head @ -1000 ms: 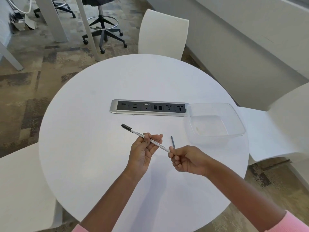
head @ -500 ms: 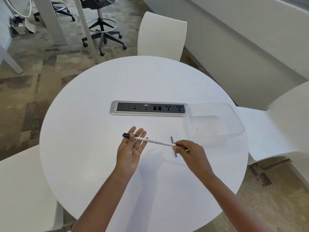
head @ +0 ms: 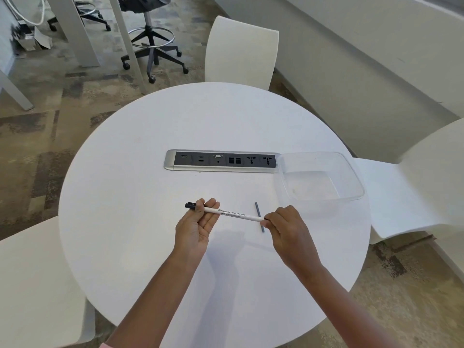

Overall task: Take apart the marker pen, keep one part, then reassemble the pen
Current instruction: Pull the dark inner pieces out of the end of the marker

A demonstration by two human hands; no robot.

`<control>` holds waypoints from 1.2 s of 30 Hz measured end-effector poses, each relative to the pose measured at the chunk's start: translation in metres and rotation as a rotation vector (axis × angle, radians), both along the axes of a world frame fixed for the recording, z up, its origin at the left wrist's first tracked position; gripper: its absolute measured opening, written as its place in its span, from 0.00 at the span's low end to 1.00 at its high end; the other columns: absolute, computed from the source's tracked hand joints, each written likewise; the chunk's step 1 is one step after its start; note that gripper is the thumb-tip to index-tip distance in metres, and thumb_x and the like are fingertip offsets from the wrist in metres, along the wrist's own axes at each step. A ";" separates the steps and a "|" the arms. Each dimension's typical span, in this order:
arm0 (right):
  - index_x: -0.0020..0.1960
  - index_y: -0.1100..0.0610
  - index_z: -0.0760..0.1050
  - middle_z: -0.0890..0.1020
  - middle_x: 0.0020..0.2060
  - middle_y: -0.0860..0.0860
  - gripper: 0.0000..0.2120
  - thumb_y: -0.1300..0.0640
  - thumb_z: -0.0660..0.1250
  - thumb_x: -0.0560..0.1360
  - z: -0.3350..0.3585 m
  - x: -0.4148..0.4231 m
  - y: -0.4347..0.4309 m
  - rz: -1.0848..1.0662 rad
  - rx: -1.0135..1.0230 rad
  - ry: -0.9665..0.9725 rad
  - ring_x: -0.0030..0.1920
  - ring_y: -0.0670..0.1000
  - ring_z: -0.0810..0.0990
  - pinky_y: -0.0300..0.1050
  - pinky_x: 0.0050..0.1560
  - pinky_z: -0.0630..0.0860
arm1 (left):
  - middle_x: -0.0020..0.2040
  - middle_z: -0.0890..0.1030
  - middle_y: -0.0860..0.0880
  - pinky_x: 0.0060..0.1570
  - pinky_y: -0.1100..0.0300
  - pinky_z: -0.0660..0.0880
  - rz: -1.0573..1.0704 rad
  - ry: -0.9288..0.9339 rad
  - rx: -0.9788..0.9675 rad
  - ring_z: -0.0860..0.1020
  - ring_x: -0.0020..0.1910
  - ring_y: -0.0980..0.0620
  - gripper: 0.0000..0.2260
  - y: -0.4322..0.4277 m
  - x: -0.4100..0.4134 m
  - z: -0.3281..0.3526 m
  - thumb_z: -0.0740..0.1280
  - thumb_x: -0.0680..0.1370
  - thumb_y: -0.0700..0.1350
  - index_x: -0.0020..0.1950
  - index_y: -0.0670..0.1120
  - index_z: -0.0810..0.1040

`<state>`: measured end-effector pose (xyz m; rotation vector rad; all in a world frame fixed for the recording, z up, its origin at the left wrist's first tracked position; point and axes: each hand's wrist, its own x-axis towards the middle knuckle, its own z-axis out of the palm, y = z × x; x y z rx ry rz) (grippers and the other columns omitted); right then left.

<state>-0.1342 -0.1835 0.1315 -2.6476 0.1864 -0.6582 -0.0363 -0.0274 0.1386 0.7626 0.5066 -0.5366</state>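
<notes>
Right grip: my right hand (head: pixel 288 229) pinches the rear end of the marker pen (head: pixel 233 215) between thumb and fingertips, pressed together on the barrel's tip.
Left grip: my left hand (head: pixel 198 222) lies palm-up and spread under the capped end; the black cap (head: pixel 190 205) rests across my fingers (head: pixel 209 205), which cradle it without closing on it.
Pen position: the white barrel spans both hands, nearly level, held just above the worktop (head: pixel 125 197).
Loose part: a thin grey rod (head: pixel 259 217), which I judge to be the part taken out, lies on the worktop, crossing behind the barrel close to my right fingertips.
Container: a clear plastic tub (head: pixel 351 172) stands to the right, near the rod but apart from it; it looks empty.
Stage, as judged: the pen appears closed up again, with the rod kept out.
Risk 1: the pen hangs from one fingertip pinch; if my right grip slackens, it could roll off the open left palm and strike the worktop.
Risk 2: lowering the barrel here may nudge the rod, which is round and would roll towards the worktop edge.
Risk 3: I cannot tell whether the rear plug is fully seated under my fingertips; if not, it may pop loose when set down.
Risk 4: the rod is thin and dull against the white surface, easily swept aside by my right wrist.
</notes>
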 end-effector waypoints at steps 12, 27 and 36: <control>0.27 0.57 0.73 0.69 0.18 0.46 0.18 0.61 0.62 0.76 0.027 0.012 -0.006 -0.145 1.017 0.643 0.24 0.46 0.65 0.38 0.30 0.64 | 0.29 0.83 0.49 0.33 0.62 0.81 -0.002 -0.063 0.092 0.83 0.31 0.53 0.08 0.001 0.002 -0.002 0.59 0.79 0.36 0.41 0.40 0.74; 0.45 0.54 0.77 0.78 0.35 0.48 0.03 0.61 0.67 0.73 -0.003 0.013 0.001 -0.043 0.498 0.312 0.40 0.48 0.75 0.30 0.39 0.67 | 0.30 0.84 0.48 0.37 0.61 0.81 0.070 -0.111 0.085 0.83 0.33 0.53 0.06 0.005 0.010 -0.001 0.61 0.78 0.36 0.42 0.41 0.75; 0.36 0.61 0.75 0.74 0.27 0.54 0.12 0.58 0.59 0.74 -0.006 0.019 -0.004 0.064 -0.147 -0.005 0.34 0.50 0.63 0.42 0.34 0.63 | 0.30 0.83 0.48 0.37 0.61 0.81 0.074 -0.077 0.064 0.83 0.32 0.52 0.06 0.005 0.011 -0.002 0.61 0.78 0.35 0.42 0.40 0.75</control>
